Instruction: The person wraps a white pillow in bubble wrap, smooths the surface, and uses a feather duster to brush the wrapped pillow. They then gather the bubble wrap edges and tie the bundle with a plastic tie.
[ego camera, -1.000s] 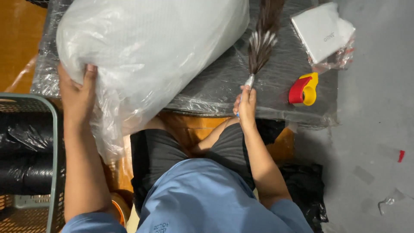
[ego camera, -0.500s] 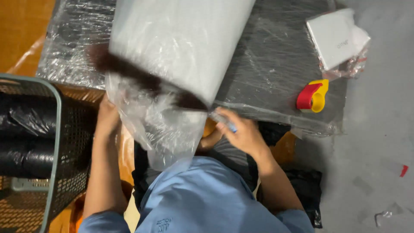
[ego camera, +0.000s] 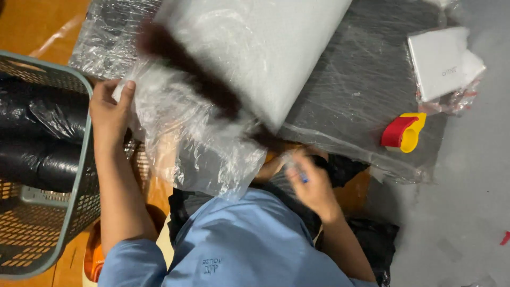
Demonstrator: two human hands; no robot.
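A large white roll (ego camera: 265, 48) in a loose clear plastic bag (ego camera: 207, 143) lies slanted over the black wrapped table (ego camera: 361, 79). My left hand (ego camera: 110, 114) grips the bag's open edge at the left. My right hand (ego camera: 311, 180), blurred, holds the handle end of a dark brown hair bundle (ego camera: 202, 79). The bundle stretches up and left across the bag and roll; I cannot tell whether it lies inside the plastic.
A grey-green mesh basket (ego camera: 79, 175) with black bags inside stands at my left. A red and yellow tape dispenser (ego camera: 404, 132) and a white packet (ego camera: 443, 61) in plastic sit at the table's right. Grey floor lies beyond the table's right edge.
The hair bundle swung from the table's middle to lie across the bag at the left. My right hand dropped below the table edge. My left hand shifted along the bag's edge.
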